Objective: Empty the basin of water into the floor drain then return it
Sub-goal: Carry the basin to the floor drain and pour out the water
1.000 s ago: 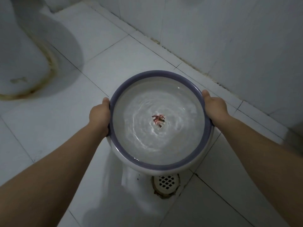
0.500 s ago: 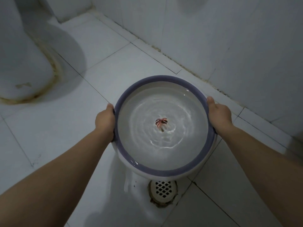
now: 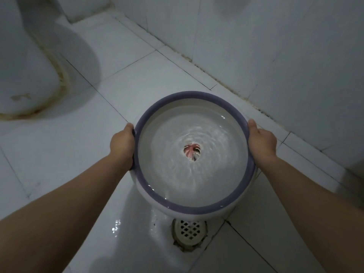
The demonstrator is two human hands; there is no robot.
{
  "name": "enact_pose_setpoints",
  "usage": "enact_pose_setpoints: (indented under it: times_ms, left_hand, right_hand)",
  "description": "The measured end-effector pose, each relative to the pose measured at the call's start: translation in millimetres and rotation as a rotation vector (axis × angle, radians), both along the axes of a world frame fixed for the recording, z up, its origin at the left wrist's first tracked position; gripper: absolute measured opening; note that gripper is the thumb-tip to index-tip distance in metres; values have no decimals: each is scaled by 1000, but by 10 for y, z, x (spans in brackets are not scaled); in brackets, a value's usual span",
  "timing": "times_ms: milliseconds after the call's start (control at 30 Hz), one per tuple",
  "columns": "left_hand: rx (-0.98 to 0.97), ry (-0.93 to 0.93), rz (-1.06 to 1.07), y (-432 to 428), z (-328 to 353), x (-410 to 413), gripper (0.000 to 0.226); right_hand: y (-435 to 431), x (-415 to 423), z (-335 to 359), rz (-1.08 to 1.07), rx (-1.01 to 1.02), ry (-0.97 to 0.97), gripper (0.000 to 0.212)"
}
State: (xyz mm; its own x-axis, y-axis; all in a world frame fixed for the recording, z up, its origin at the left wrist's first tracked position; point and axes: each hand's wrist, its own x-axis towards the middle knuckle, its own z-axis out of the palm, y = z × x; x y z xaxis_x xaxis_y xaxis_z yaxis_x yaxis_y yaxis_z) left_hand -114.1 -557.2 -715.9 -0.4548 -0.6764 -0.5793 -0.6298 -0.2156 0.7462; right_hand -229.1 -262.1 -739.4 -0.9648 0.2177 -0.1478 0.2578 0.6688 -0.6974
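Note:
A round white basin with a purple rim [image 3: 183,96] is held above the tiled floor, tipped slightly toward me. It holds rippling water over a red pattern at its bottom centre. My left hand [image 3: 122,143] grips the rim's left side and my right hand [image 3: 262,140] grips its right side. The round white floor drain [image 3: 189,230] lies just below the basin's near edge, partly hidden by it. The floor around the drain is wet and shiny.
A white toilet base [image 3: 25,75] with a stained seam stands at the far left. A white tiled wall [image 3: 275,46] runs along the right, meeting the floor close behind the basin. White floor tiles [image 3: 69,150] spread to the left.
The basin and both hands sit slightly lower and closer to the drain in view. The ripples in the water have shifted. Both grips are unchanged.

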Motion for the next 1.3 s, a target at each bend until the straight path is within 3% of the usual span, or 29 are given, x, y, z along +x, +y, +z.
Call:
enact_pose_setpoints:
  times_ms: [267,533,767,1100,1300]
  left_hand:
    - [-53,-6,51,31,-25,2,28]
    - [-34,13,84,32,-18,54,26]
    - [-65,13,98,46,-19,68,28]
    - [-97,10,103,75,0,105,29]
    - [-217,-2,62,96,-1,127,33]
  right_hand:
    - [5,24,22,2,-32,28,62]
    - [17,48,36,18,-30,52,69]
    - [34,69,90,33,-71,9,56]
    - [60,62,120,56,-60,-26,68]
    - [46,53,160,66,-37,-48,62]
